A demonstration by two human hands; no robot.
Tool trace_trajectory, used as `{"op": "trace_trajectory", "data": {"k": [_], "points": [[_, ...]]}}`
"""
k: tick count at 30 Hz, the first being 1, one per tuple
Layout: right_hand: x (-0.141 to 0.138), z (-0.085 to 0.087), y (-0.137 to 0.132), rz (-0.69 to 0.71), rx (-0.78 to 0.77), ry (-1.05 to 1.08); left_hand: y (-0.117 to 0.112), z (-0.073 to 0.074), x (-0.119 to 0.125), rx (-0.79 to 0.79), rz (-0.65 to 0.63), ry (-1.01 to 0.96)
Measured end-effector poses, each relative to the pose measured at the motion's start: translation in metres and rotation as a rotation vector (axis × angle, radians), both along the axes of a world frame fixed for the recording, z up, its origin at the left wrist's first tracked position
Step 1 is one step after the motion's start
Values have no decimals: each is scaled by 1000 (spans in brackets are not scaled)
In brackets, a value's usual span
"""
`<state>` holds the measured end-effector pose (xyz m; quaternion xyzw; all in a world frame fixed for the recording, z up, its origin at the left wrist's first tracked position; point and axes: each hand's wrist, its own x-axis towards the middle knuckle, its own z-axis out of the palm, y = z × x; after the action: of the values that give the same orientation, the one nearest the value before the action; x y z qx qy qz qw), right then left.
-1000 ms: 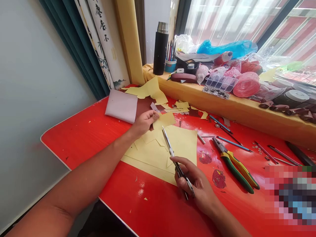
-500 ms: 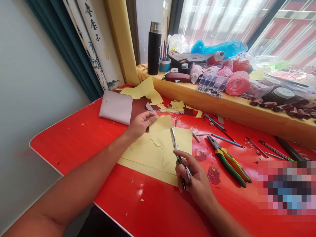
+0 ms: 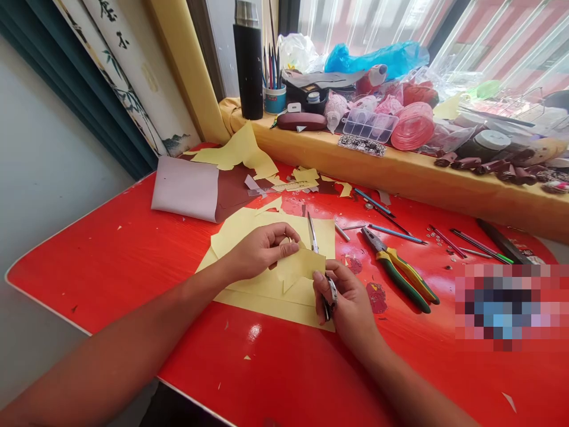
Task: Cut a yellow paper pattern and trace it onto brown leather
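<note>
My left hand (image 3: 273, 249) pinches a small piece of yellow paper (image 3: 310, 262) between thumb and fingers. In my right hand (image 3: 349, 296) are metal scissors (image 3: 329, 296), their blades pointing away from me and partly behind the paper piece. The right thumb and fingertips are at the paper's right edge; whether they grip it I cannot tell. Beneath both hands lie larger yellow sheets (image 3: 267, 305), overlapping on the red table (image 3: 133, 267). Just to the right of the scissors are pliers (image 3: 402, 270) with green and yellow handles.
A folded pale sheet (image 3: 184, 188) and yellow scraps (image 3: 240, 151) lie at the back left. Pencils (image 3: 398, 234) and small bits are scattered at the right. Along the sill stand a black flask (image 3: 249, 71), a cup of brushes (image 3: 274, 98) and a clear compartment box (image 3: 370, 124).
My left hand has brought the small paper piece down and right, close to my right hand. The scissors now sit partly behind the paper. The view has shifted slightly.
</note>
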<state>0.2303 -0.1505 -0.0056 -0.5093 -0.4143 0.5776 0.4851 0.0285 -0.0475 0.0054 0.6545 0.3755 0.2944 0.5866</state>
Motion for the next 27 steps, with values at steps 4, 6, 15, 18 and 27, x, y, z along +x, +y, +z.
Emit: {"op": "trace_trajectory", "data": {"k": [4, 6, 15, 18, 27], "points": [[3, -4, 2, -47, 14, 28, 6, 1, -4, -93, -69, -22], [5, -5, 3, -75, 22, 43, 10, -1, -7, -131, -133, -18], [4, -2, 2, -53, 5, 20, 13, -8, -8, -112, -41, -60], [4, -2, 1, -7, 9, 14, 19, -8, -10, -71, 71, -81], [5, -2, -9, 304, 31, 29, 52, -2, -36, 41, 556, -284]]}}
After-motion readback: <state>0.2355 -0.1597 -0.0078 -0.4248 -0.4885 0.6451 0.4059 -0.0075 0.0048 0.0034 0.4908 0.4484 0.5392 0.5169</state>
